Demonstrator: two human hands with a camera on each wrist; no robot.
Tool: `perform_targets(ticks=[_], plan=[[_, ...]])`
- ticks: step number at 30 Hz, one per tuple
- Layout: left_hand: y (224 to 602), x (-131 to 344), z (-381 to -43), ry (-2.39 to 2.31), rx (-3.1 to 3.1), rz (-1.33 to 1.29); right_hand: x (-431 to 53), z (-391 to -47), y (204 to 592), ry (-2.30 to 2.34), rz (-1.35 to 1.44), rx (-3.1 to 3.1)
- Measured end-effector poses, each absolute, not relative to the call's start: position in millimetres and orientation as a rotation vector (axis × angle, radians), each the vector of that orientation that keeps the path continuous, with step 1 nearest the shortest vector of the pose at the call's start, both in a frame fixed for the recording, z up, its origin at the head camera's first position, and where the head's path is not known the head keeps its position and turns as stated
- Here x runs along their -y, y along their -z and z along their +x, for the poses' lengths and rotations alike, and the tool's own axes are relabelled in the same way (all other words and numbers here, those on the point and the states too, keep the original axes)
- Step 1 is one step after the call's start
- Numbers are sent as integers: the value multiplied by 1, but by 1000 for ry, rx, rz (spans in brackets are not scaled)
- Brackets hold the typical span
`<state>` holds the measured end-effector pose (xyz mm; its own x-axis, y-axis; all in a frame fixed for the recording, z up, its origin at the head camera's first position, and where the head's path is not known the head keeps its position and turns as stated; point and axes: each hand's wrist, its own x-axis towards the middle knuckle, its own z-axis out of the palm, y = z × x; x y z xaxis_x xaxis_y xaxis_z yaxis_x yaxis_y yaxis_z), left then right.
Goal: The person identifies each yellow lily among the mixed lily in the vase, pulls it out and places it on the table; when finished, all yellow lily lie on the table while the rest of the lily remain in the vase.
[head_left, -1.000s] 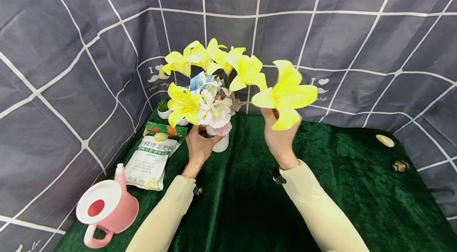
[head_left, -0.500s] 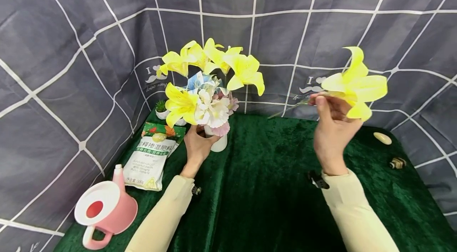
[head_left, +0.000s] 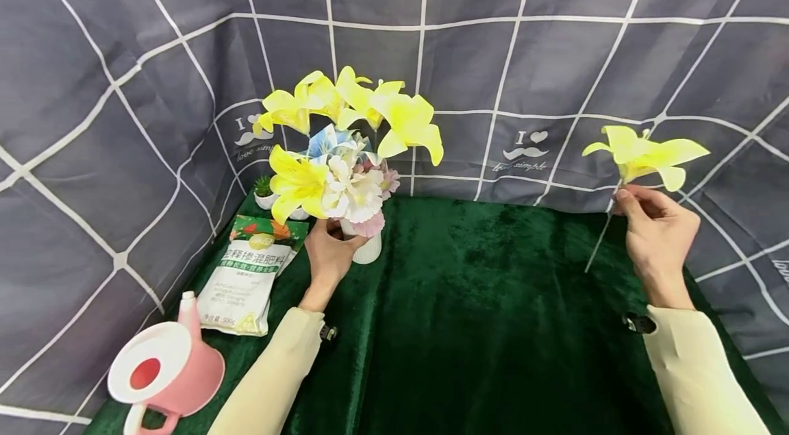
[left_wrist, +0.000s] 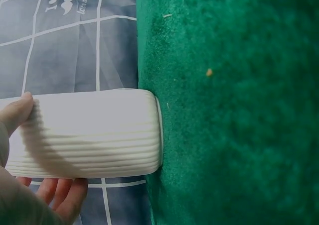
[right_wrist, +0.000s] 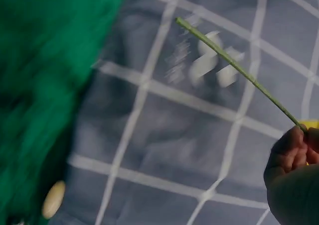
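Note:
My left hand (head_left: 329, 253) grips a white ribbed vase (left_wrist: 99, 135) that stands upright on the green cloth; in the left wrist view the thumb lies on one side and the fingers on the other. Yellow lilies (head_left: 409, 123), a white bloom (head_left: 354, 188), and pink and blue flowers fill the vase. Far to the right, my right hand (head_left: 662, 236) pinches a single yellow lily (head_left: 644, 154) just below its bloom. Its thin green stem (right_wrist: 239, 68) slants down and left, away from the vase, with its end free in the air.
A fertilizer bag (head_left: 243, 284) lies left of the vase, with a pink watering can (head_left: 188, 373) nearer the front. A small potted succulent (head_left: 264, 192) stands behind the bag. Grey checked cloth (head_left: 468, 65) walls the back and sides. A pale oval object (right_wrist: 53, 200) shows in the right wrist view.
My right hand has carried the single lily away from the vase to the far right and turned its stem downward. The left hand has stayed on the vase; the head view has shifted slightly right.

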<state>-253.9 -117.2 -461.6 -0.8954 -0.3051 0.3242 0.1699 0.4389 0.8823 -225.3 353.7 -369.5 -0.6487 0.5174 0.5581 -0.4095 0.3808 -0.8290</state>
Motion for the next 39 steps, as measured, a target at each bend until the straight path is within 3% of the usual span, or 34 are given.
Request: perform_targets(ticks=[9, 23, 39], plan=[[461, 124, -255, 1472, 2271, 109, -426, -244, 421, -994, -498, 2424], [460, 126, -253, 1471, 2262, 110, -465, -258, 479, -1013, -370, 2806], [463, 122, -253, 1483, 2260, 84, -472, -255, 485, -984, -356, 2899]])
